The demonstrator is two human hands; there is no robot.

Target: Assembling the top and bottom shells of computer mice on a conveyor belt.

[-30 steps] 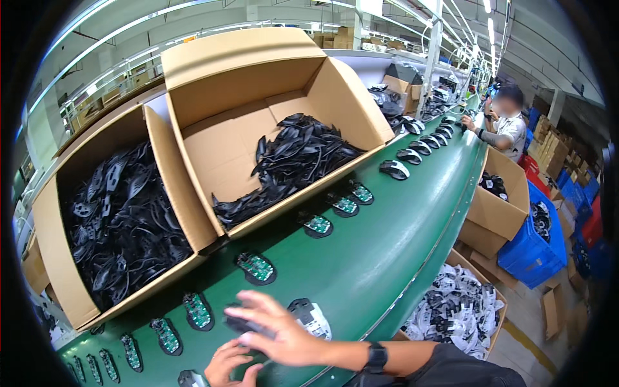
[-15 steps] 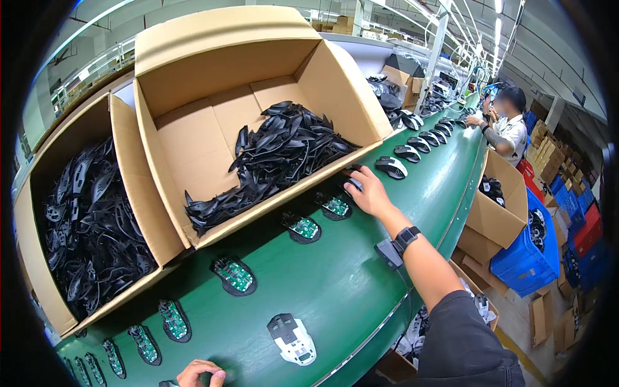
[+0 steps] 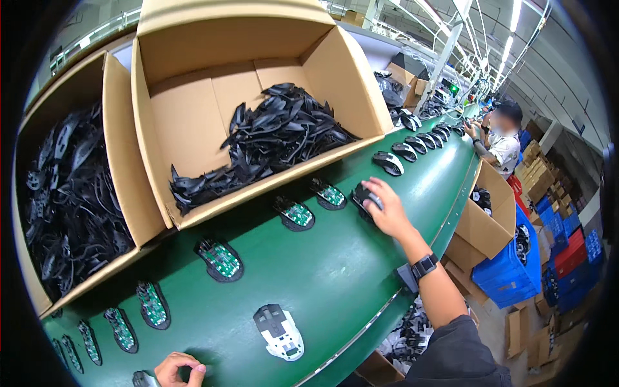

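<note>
My right hand (image 3: 383, 205) is closed over a dark computer mouse (image 3: 362, 197) on the green conveyor belt; the fingers cover part of it. My left hand (image 3: 179, 369) is curled near the lower edge, thumb against the fingers; anything between them is hidden. Beside its knuckles a grey mouse piece (image 3: 144, 379) shows in part. Between the hands lies a white and black mouse shell (image 3: 278, 331). A row of black mouse bases with green circuit boards runs along the belt, one base (image 3: 220, 259) near its middle and another (image 3: 330, 195) left of my right hand.
Two cardboard boxes hold black plastic parts: a large box (image 3: 187, 122) and a left box (image 3: 119, 155). Several white and black mice (image 3: 388, 162) line the belt farther on. A co-worker (image 3: 503, 138) stands at the far right, beyond a carton (image 3: 490, 209) and a blue crate (image 3: 509, 277).
My right hand has drawn the dark mouse away from the box edge, toward me. The view has shifted somewhat. My left hand stays curled near the lower edge.
</note>
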